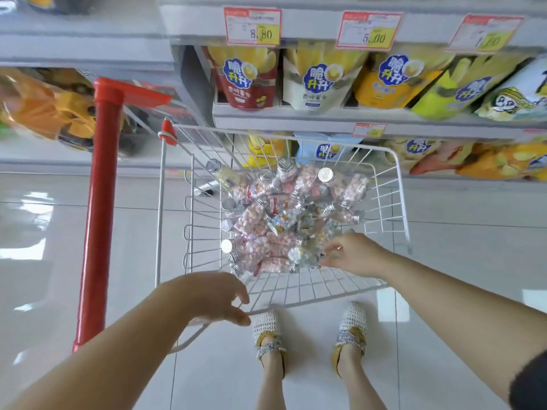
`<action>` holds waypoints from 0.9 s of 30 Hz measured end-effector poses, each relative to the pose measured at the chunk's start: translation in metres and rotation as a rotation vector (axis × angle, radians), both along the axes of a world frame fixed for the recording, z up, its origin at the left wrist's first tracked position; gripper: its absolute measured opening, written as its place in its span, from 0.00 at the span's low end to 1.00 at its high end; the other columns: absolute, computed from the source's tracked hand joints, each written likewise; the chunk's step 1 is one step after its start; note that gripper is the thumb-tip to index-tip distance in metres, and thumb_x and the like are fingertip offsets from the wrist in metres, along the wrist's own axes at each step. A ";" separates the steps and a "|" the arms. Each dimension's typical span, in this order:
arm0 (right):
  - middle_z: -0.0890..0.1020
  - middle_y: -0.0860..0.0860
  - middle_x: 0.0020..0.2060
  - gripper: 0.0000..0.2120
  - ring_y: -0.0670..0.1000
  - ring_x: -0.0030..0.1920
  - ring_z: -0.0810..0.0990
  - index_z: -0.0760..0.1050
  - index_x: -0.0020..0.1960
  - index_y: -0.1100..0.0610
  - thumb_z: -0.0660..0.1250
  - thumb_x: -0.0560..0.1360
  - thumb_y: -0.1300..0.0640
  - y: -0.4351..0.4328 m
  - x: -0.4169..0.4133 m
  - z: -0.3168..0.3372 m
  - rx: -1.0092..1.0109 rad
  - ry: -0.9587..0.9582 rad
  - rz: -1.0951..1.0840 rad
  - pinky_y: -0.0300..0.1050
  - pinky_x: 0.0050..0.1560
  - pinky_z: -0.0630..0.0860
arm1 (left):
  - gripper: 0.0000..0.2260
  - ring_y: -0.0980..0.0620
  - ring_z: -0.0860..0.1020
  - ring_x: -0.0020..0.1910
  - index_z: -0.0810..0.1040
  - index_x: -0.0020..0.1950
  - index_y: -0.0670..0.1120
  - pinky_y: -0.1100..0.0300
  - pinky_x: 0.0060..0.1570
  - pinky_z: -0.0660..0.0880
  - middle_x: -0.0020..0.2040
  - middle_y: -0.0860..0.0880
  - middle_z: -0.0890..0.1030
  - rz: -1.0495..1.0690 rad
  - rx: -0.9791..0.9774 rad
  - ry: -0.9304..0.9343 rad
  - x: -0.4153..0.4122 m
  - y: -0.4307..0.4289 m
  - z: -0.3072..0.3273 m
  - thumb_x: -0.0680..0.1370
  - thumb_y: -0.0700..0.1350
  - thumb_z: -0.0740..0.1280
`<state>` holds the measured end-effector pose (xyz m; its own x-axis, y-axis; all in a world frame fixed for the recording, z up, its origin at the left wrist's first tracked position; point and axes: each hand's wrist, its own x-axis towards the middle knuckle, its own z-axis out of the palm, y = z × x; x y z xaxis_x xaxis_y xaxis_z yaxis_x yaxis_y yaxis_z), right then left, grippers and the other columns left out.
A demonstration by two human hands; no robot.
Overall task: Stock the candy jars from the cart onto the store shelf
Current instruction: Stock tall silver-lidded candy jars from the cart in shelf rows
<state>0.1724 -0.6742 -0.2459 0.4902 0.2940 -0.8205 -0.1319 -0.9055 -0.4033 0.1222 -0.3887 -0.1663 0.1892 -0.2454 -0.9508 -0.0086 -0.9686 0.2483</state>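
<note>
Head camera looks steeply down into the cart [310,284], shelves [296,118] ahead.

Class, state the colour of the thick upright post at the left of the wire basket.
The post is red, seen best in the head view.

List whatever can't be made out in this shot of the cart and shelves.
Head view:
- Fingertips of the right hand: blur into the candy jars; grip unclear.
- Their labels: too small, blurred.
- Price tags: small print blurred.
- Orange bags at left: motion-smeared.
- Top shelf: its goods cut off by the upper edge.
</note>
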 end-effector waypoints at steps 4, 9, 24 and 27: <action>0.79 0.46 0.56 0.13 0.52 0.58 0.77 0.77 0.56 0.49 0.64 0.76 0.44 0.033 0.000 -0.057 -0.091 -0.121 0.248 0.52 0.57 0.70 | 0.26 0.56 0.74 0.62 0.73 0.67 0.62 0.57 0.63 0.69 0.63 0.60 0.76 -0.028 -0.001 0.050 0.012 0.004 -0.012 0.71 0.65 0.71; 0.76 0.48 0.36 0.19 0.51 0.41 0.76 0.69 0.39 0.52 0.69 0.68 0.37 0.044 -0.008 -0.085 -0.160 -0.301 0.382 0.44 0.41 0.74 | 0.30 0.57 0.74 0.63 0.73 0.68 0.61 0.56 0.63 0.70 0.66 0.60 0.74 -0.027 -0.049 0.070 0.019 0.008 -0.021 0.69 0.65 0.73; 0.79 0.48 0.46 0.24 0.48 0.39 0.81 0.67 0.59 0.50 0.66 0.74 0.35 0.013 0.007 0.010 0.028 -0.052 -0.102 0.48 0.44 0.76 | 0.32 0.53 0.69 0.70 0.67 0.73 0.59 0.53 0.68 0.66 0.72 0.56 0.70 0.045 -0.011 -0.042 0.012 -0.005 -0.006 0.72 0.60 0.73; 0.81 0.47 0.41 0.18 0.45 0.30 0.80 0.72 0.58 0.49 0.69 0.74 0.40 0.008 0.017 0.069 0.177 -0.079 -0.223 0.44 0.37 0.75 | 0.32 0.52 0.70 0.70 0.62 0.77 0.57 0.52 0.70 0.67 0.73 0.54 0.69 0.234 -0.095 -0.258 0.015 -0.024 0.014 0.76 0.59 0.70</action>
